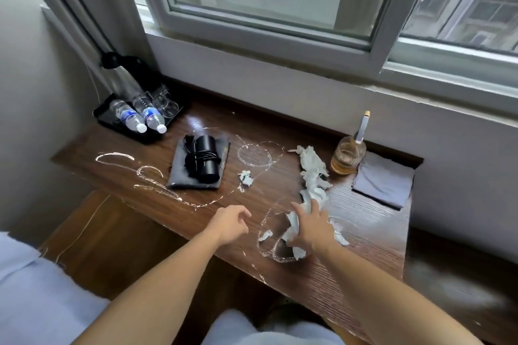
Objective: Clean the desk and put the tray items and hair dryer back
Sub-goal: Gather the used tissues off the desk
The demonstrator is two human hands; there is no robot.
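Though partly beneath right hand [308, 228], crumpled tissue [312, 176] on desk [370, 235].

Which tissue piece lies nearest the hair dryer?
The small ball, just right of the hair dryer; the strip and the wad at the right hand lie farther.

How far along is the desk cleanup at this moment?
Done: two bottles and glasses lie in the tray. In hand: the right hand rests on crumpled tissue; the left hand holds nothing. Left: wet streaks, a tissue scrap and the hair dryer out on the desk.
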